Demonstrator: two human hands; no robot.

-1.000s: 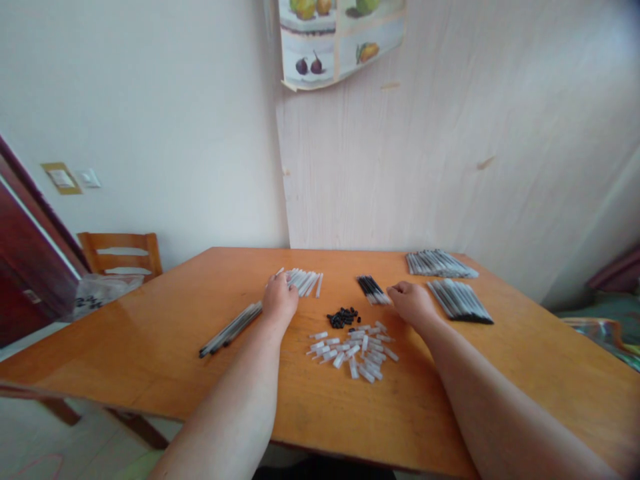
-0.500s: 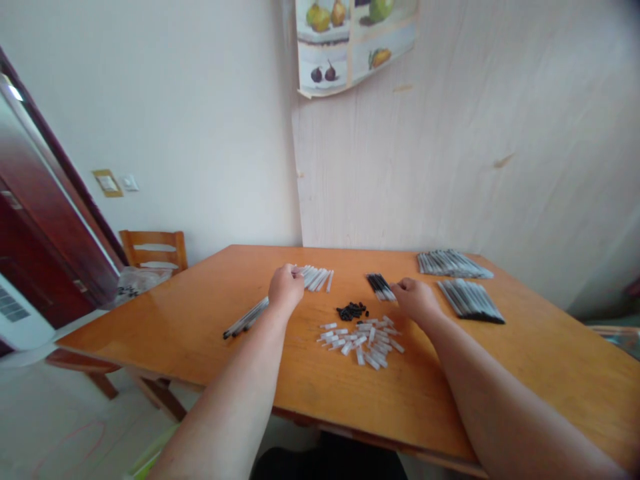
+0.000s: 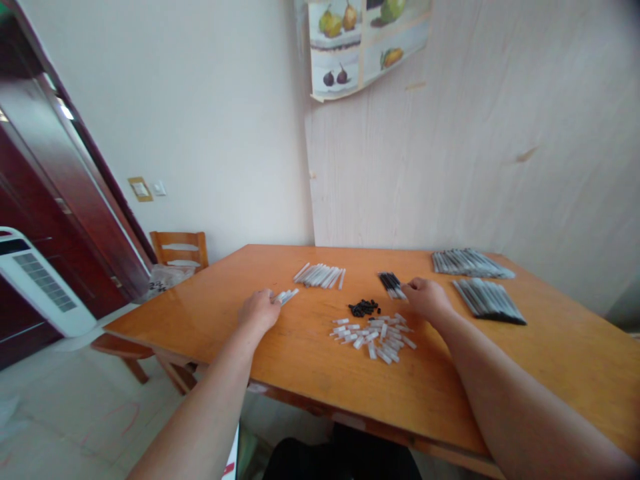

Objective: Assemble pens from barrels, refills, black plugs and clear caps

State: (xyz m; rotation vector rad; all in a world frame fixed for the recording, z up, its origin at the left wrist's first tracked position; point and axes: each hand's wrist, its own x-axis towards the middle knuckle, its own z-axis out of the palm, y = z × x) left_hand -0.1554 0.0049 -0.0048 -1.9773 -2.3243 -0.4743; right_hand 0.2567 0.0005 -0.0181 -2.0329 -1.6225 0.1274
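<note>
My left hand (image 3: 260, 312) is low over a small bundle of slim clear tubes (image 3: 287, 295) at the table's left. Its fingers close at the bundle, whose pale ends show past the fingertips; the dark ends are hidden under the hand. My right hand (image 3: 424, 296) is closed beside a group of black-and-clear pens (image 3: 392, 285), fingertips at their near ends; what it pinches is hidden. Between the hands are a heap of small black caps (image 3: 364, 308) and scattered white translucent pieces with thin tips (image 3: 374, 337). Farther back lies a row of white tubes (image 3: 320, 275).
Two flat packs of pens, a rear pack (image 3: 470, 263) and a nearer pack (image 3: 489, 301), lie at the right of the wooden table (image 3: 320, 373). A wooden chair (image 3: 180, 250) with a plastic bag stands beyond the left edge. Fruit pictures (image 3: 367, 47) hang on the wall.
My left hand has moved from the row of white tubes, back and left, onto the bundle of clear tubes. My right hand stays by the black-and-clear pens. The view has turned slightly left.
</note>
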